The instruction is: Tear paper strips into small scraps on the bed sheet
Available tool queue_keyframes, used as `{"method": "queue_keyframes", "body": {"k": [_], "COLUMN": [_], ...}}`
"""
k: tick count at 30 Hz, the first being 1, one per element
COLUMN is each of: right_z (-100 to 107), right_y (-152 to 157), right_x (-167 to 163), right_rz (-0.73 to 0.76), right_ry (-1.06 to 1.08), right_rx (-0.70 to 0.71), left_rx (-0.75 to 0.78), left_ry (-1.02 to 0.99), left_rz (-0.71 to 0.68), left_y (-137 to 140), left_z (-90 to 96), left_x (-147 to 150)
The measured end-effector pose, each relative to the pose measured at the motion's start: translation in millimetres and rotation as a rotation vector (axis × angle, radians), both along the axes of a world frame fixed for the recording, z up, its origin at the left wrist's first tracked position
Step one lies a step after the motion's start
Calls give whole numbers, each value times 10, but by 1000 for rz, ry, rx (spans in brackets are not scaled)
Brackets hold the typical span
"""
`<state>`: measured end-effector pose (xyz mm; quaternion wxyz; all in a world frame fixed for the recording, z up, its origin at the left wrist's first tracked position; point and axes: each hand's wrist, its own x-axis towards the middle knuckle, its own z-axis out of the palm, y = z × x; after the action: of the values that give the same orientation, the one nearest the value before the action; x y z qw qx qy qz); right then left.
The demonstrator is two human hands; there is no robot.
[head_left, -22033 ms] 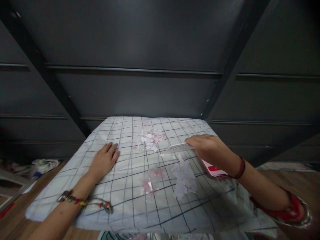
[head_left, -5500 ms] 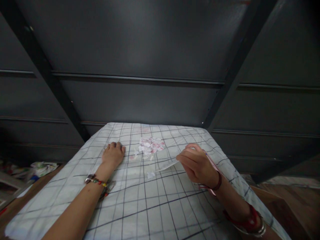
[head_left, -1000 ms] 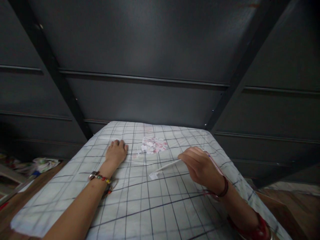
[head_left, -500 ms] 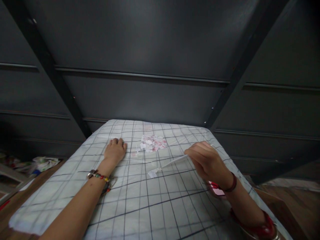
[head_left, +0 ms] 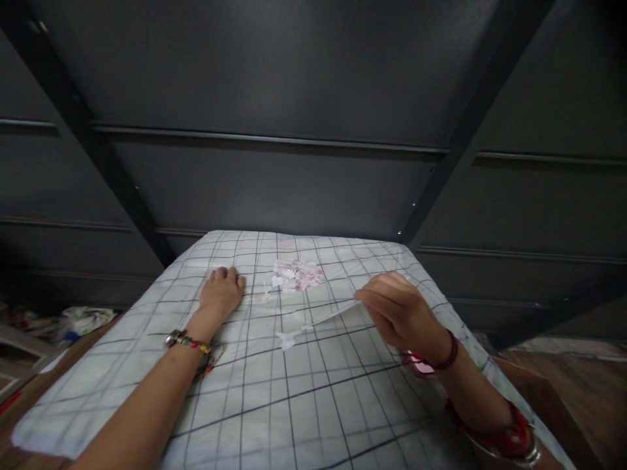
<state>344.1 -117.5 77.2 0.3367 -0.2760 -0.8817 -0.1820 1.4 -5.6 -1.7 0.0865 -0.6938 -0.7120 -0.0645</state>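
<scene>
Right hand pinching a strip, center-right.
Seemingly a sweeping step; paper scraps are next needing a low push.

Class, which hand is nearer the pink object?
Right. The right hand partly hides the pink object; the left hand rests on the checked cloth, well to its left.

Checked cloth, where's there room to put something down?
Bare cloth shows at the front, between left forearm and right forearm, and from left forearm to left edge. Crowded: around the paper pile, scraps, and right hand holding a white strip.
</scene>
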Motion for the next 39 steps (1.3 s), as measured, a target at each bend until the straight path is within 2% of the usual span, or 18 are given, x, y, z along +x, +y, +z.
{"method": "queue_keyframes", "body": {"k": [4,11,20,26,32,39], "right_z": [-4,7,20,28,35,-29], "right_y": [3,-40,-62,-46,2,72], "right_x": [29,-114,-72,-64,66,64], "right_rz": [-40,73,43,92,4,-112], "right_ry": [-5,20,72,25,122,41], "right_rx": [-23,29,49,41,94,66], "left_rx": [0,-23,-19,-30,-16,-38], "left_ry": [18,-6,41,18,3,14], "left_rz": [-7,-1,-26,-31,-8,-24], "left_y": [1,-3,-3,-32,-33,-25], "left_z": [7,23,9,59,60,68], "left_x": [0,13,-2,28,34,32]}}
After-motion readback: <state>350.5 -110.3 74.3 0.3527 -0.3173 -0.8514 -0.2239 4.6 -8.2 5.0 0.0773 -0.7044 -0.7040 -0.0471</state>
